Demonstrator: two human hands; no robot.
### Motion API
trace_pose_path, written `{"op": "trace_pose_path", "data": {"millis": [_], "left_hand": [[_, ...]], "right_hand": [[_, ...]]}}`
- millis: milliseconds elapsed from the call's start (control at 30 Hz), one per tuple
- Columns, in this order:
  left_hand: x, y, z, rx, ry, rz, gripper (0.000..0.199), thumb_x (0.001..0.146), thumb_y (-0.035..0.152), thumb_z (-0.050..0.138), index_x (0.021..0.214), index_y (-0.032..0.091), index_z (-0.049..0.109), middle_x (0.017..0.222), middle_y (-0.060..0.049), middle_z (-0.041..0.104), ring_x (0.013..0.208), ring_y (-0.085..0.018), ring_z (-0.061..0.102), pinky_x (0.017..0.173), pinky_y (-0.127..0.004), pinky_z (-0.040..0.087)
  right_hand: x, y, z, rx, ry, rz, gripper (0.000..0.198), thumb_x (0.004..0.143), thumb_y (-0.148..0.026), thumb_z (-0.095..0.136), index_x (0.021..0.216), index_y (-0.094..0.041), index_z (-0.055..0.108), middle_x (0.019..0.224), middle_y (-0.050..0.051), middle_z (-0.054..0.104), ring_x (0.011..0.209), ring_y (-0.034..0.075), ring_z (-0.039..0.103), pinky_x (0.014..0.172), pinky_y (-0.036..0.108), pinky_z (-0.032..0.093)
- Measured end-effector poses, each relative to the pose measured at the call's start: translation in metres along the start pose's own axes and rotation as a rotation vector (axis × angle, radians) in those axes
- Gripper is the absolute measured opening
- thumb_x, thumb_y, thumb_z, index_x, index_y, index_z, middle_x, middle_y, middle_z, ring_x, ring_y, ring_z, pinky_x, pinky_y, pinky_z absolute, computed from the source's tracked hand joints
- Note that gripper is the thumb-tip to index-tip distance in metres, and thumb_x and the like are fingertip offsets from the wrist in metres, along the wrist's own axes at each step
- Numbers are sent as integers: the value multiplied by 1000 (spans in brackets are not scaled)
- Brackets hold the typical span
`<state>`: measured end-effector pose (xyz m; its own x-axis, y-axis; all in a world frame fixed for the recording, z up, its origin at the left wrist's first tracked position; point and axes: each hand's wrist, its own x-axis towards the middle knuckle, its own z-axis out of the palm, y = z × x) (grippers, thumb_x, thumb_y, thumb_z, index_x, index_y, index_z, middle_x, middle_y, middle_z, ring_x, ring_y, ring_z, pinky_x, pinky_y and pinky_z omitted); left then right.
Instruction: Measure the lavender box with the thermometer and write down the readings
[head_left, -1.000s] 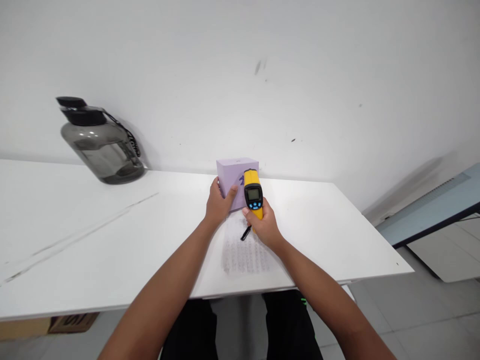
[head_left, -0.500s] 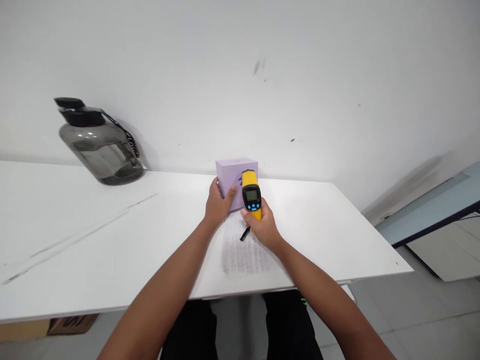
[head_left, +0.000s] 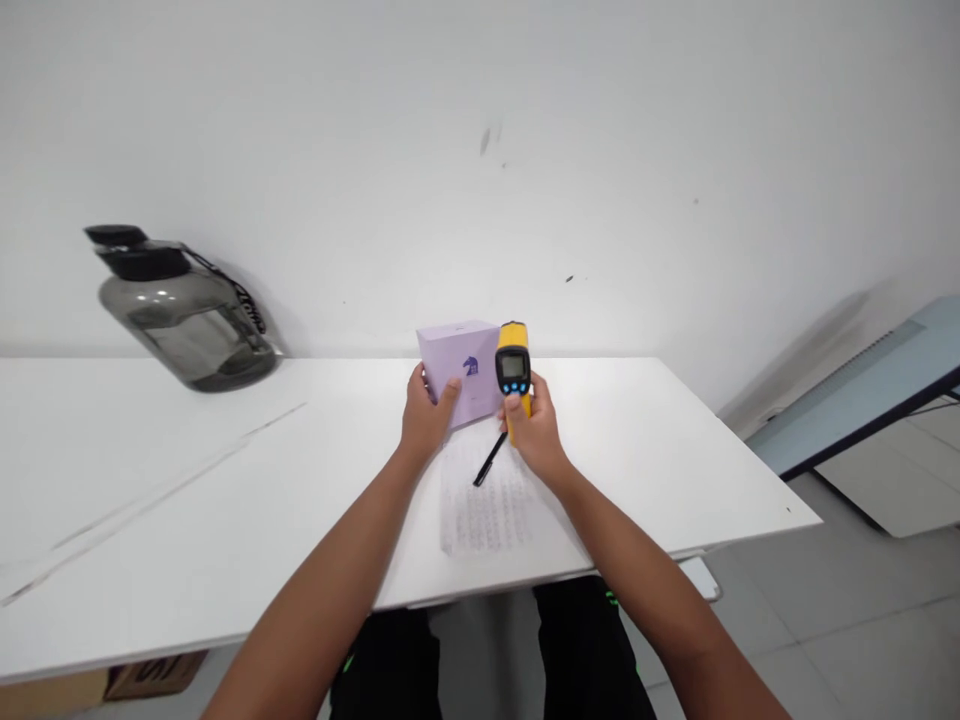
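Observation:
My left hand (head_left: 427, 408) grips a lilac box (head_left: 471, 395) by its left side, thumb on the front face. A dark blue horse-head mark shows on that face. In my right hand (head_left: 538, 432) is a yellow and black infrared thermometer (head_left: 513, 358), its small screen and blue buttons facing me and my thumb just below them. The thermometer stands in front of the box's right edge; whether they touch I cannot tell. Below the box, a black pen (head_left: 490, 460) lies slanted across a sheet of handwritten paper (head_left: 484, 525).
A large grey water bottle (head_left: 191, 320) with a black lid and strap stands at the left near the wall (head_left: 600, 150). The white table (head_left: 187, 540) ends at the right, beside a pale blue panel (head_left: 862, 395). A cardboard box (head_left: 154, 676) sits below the table.
My right hand has shifted the thermometer slightly right and up, uncovering the horse-head mark and more of the pen. My left hand still holds the box. The view has shifted a little.

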<state>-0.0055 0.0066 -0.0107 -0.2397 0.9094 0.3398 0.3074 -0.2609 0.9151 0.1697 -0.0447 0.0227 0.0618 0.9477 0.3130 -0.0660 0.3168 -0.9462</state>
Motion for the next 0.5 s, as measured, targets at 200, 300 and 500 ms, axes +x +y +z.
{"op": "trace_pose_path", "data": {"millis": [200,300,500], "left_hand": [[-5,15,-3,11,-1,-75,84,81,69,60,147,23,35,143,-18,51,122,-32,56,99,-47,49],[-8,17,-3,52,25,-81,91,80,68,63,151,24,27,146,-18,48,127,-32,54,102,-47,48],[-6,15,-4,209,150,-53,101,75,64,69,153,19,25,152,-21,36,139,-35,43,114,-51,38]], "right_hand": [[30,-7,-45,-600,283,91,66,79,-69,65,127,-25,58,93,7,69,81,25,65,70,35,47],[36,-4,-56,-925,212,168,63,84,-65,64,132,-24,59,101,12,72,92,29,67,77,37,44],[38,9,-52,-1326,-25,183,67,92,-61,55,145,-22,48,111,10,73,100,26,67,81,34,39]]}}
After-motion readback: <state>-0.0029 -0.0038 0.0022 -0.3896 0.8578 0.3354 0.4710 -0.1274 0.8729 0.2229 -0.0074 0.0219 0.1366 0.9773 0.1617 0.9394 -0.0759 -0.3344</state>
